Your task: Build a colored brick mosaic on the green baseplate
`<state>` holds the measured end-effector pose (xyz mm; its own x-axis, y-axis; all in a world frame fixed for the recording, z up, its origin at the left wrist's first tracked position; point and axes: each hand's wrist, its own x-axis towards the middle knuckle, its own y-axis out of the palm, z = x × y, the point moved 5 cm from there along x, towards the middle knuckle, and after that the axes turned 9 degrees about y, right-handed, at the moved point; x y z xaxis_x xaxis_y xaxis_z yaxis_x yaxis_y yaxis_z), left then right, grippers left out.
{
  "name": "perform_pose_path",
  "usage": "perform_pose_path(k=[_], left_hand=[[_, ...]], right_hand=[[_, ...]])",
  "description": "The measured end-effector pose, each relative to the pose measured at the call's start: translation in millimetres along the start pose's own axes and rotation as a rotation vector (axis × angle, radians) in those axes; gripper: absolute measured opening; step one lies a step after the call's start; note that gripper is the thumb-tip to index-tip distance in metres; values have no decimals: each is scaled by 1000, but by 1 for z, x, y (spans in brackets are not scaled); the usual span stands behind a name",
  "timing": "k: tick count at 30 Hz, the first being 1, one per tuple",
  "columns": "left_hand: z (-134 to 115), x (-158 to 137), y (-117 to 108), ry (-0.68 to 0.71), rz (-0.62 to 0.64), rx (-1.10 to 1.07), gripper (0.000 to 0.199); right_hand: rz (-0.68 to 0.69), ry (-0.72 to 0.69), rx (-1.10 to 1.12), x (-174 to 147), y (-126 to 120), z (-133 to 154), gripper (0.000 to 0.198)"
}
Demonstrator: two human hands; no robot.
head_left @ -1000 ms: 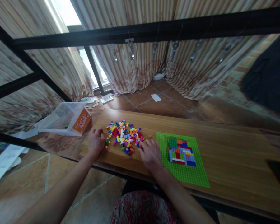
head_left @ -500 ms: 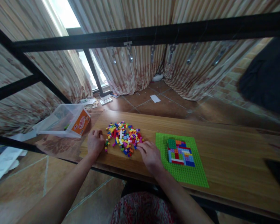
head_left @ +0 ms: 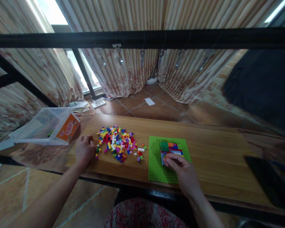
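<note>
My right hand [head_left: 181, 167] is over the brick build [head_left: 164, 146] on the green baseplate [head_left: 154, 172]. Its thumb and forefinger are pinched together at the build's near left part; whatever is between the fingertips is too small to make out. The hand hides much of the build, a flat patchwork of coloured toy bricks with a dark green one at its far left corner. On the wooden table, my left hand [head_left: 85, 149] rests with curled fingers, closed, and nothing shows in it. Just right of it spreads a pile of loose toy bricks [head_left: 117, 142].
A clear plastic bin [head_left: 44, 123] with an orange label stands at the table's left end. Several stray bricks [head_left: 140, 149] lie between pile and baseplate. Beyond the wooden table [head_left: 213, 152] runs a black metal rail [head_left: 142, 39]. A dark flat object [head_left: 263, 177] is at the right.
My right hand has left the pile's right edge and moved right onto the brick build. My left hand stays beside the pile. The view has turned somewhat to the right.
</note>
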<state>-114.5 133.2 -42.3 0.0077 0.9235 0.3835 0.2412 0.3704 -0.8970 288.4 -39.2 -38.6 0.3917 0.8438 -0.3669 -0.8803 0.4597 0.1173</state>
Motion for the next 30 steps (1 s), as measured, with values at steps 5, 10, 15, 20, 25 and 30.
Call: perform_pose_path(k=[5, 10, 15, 20, 25, 30], left_hand=[[-1, 0, -1, 11, -9, 20, 30], [-3, 2, -2, 23, 1, 18, 30], [-4, 1, -3, 21, 9, 29, 31], [-3, 0, -2, 17, 2, 18, 29], [-2, -1, -2, 10, -6, -1, 28], [-2, -1, -1, 2, -15, -4, 27]], right_hand=[[-149, -107, -190, 11, -36, 10, 38], [-250, -367, -621, 21, -33, 28, 31], [-320, -543, -763, 31, -21, 38, 30], [-334, -507, -740, 45, -24, 27, 31], [-305, -460, -697, 55, -29, 18, 27], [-237, -355, -580, 67, -35, 11, 24]])
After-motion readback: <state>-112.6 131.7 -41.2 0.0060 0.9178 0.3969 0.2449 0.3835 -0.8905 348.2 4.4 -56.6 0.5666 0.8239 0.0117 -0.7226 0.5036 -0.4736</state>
